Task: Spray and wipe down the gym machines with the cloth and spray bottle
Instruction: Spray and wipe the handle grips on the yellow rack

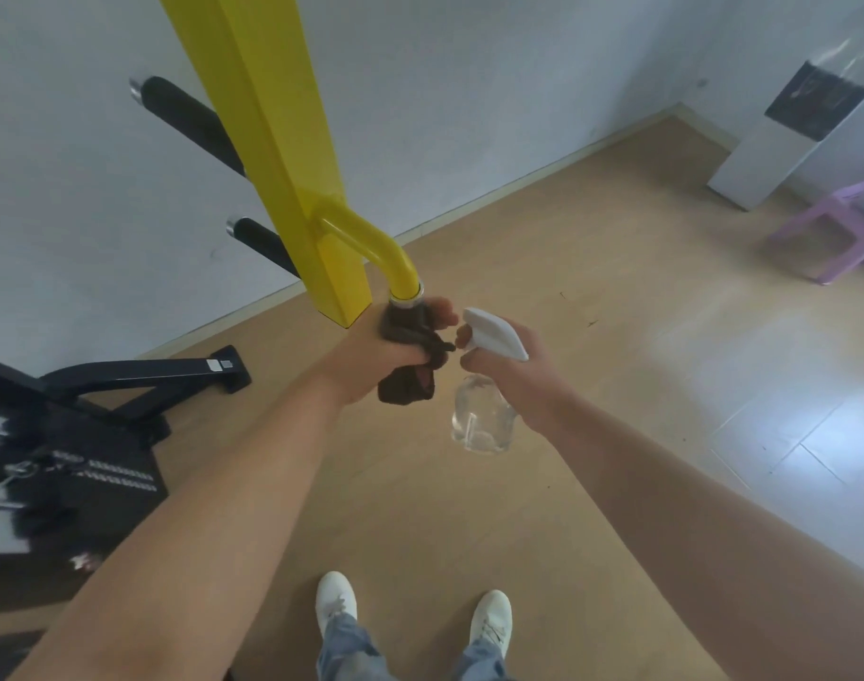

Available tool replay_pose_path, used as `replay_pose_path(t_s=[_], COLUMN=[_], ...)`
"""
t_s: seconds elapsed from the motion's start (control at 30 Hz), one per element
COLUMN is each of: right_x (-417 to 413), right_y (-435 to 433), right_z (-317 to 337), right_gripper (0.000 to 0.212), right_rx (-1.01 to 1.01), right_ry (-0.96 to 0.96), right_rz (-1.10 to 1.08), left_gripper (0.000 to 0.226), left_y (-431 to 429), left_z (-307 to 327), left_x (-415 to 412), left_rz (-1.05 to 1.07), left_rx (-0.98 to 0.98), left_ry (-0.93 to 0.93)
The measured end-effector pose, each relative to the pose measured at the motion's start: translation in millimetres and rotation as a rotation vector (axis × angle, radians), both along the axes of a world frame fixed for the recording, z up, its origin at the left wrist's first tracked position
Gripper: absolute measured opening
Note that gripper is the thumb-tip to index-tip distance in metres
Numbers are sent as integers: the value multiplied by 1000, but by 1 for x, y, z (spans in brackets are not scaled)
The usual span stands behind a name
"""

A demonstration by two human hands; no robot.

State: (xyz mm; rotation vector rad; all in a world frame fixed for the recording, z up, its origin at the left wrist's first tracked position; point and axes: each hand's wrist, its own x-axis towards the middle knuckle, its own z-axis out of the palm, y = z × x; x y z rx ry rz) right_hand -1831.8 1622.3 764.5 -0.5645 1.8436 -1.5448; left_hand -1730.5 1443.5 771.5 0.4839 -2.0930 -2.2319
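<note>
The dark brown cloth (410, 358) is bunched round the lower end of a curved yellow tube (371, 238), just below its silver collar, with a loose corner hanging down under the fist. The left hand (371, 356) grips the cloth there, fingers curled tight round cloth and handle together. Just to the right, near but apart from it, the right hand (523, 380) holds the spray bottle (484, 417) by its neck, fingers wrapped under the white trigger head (the nozzle points toward the cloth); the clear body hangs below the hand over the floor.

The curved tube joins a thick square yellow beam (292, 140) that slants up out of the top of the view. Behind the beam two black padded pegs (184, 115) with silver end caps stick out to the left, against a white wall (76, 228). At the lower left stands a black machine frame (140, 380), one foot resting on the wooden floor (543, 213).

Far right, well apart from the hands, a lilac plastic stool (832, 228) stands beside a white panel (773, 159) leaning at the wall. At the bottom edge are the person's two white shoes (336, 599) and the hems of blue jeans
</note>
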Motion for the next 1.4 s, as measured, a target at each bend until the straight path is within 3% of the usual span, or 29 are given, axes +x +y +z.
replay_pose_path(t_s=[0.13, 0.27, 0.33, 0.5, 0.57, 0.63, 0.77, 0.9, 1.13, 1.17, 1.27, 1.33, 1.4], right_x=[4, 3, 2, 6, 9, 12, 20, 25, 15, 15, 16, 15, 15], right_y=[-4, -2, -2, -7, -11, -15, -15, 0, 1, -4, -10, -8, -4], right_z=[-5, -5, -2, 9, 13, 16, 6, -11, 13, 18, 24, 21, 16], right_gripper=[22, 31, 28, 17, 17, 15, 34, 25, 15, 17, 14, 15, 17], right_rx=[83, 109, 100, 54, 44, 40, 129, 247, 159, 130, 83, 91, 122], right_ry=[-9, 13, 0, 23, 29, 33, -7, 51, 38, 34, 17, 31, 49], right_rz=[-4, 28, 25, 9, 17, 26, 32, 33, -24, -30, -55, -56, -43], left_gripper=[55, 41, 36, 43, 47, 49, 59, 54, 51, 43, 10, 29, 39], left_y=[7, 9, 7, 1, 4, 11, 27, 30, 46, 53, 63, 57, 51], left_z=[-47, -44, -28, 25, 41, 40, 7, -9, 54, 49, 20, 7, 3], left_x=[3, 6, 12, 13, 7, 1, -7, -6, -11, -11, -5, -5, -4], left_rz=[26, 117, 181, 217, 166, 182, 333, 369, 651, 690, 676, 587, 551], left_rx=[-238, -287, -132, 547, 640, 612, 458, 220, 516, 433, -129, -265, -248], left_ry=[-294, -273, -200, 128, 209, 220, 148, 85, 320, 319, 249, 192, 89])
